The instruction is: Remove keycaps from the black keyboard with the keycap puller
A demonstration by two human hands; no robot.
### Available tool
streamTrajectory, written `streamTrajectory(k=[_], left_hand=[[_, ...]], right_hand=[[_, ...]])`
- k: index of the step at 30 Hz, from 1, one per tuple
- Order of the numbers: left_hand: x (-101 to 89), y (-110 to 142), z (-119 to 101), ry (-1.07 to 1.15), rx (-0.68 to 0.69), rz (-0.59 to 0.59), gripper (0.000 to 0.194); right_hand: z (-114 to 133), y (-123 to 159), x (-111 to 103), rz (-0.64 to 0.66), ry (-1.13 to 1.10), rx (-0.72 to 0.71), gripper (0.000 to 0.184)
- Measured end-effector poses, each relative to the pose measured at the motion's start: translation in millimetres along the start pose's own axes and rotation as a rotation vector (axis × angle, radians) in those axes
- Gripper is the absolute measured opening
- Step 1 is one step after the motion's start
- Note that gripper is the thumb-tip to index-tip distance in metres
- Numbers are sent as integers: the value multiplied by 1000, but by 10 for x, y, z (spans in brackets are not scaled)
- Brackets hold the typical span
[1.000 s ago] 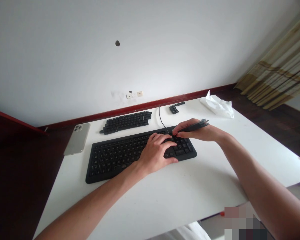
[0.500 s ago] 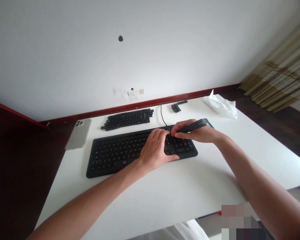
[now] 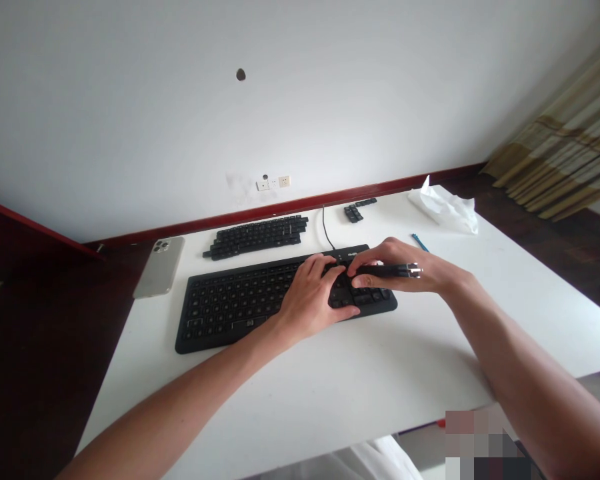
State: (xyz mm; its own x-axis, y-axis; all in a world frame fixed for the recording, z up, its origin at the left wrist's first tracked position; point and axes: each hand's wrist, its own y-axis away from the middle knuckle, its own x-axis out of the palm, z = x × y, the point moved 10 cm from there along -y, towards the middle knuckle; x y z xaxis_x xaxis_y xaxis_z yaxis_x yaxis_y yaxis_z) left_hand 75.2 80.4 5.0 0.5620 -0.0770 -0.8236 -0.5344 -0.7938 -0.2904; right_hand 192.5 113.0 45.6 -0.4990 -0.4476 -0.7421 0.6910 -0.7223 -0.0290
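Observation:
A black keyboard lies on the white table, its left part stripped of keycaps and keycaps still on its right part. My left hand rests over the keyboard's right half, fingers spread and thumb at the front edge. My right hand grips a slim black pen-like tool with a silver end, held low and slanted. Its front tip is hidden by my fingers, over the keys near my left index finger. Rows of loose black keycaps lie behind the keyboard.
A phone lies face down at the left. Smaller keycap groups sit at the back, beside the keyboard's cable. A crumpled white plastic bag and a thin blue stick-like item lie at the right.
My right hand has shifted slightly right and toward me, and the tool now lies flatter, uncovering the blue item and the keyboard's logo. My left hand stays nearly in place.

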Motion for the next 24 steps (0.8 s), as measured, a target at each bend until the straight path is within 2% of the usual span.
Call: streamTrajectory(k=[8, 16, 20, 24], left_hand=[[1, 14, -42, -29, 23, 5, 68], [28, 16, -15, 4, 30, -32, 115], [42, 11, -2, -2, 19, -22, 119], [30, 13, -13, 1, 17, -17, 118]], right_hand=[[12, -18, -2, -6, 40, 0, 19], [-87, -68, -11, -115, 22, -1, 18], [-157, -147, 134, -85, -88, -22, 23], [-264, -180, 157, -163, -170, 51, 36]])
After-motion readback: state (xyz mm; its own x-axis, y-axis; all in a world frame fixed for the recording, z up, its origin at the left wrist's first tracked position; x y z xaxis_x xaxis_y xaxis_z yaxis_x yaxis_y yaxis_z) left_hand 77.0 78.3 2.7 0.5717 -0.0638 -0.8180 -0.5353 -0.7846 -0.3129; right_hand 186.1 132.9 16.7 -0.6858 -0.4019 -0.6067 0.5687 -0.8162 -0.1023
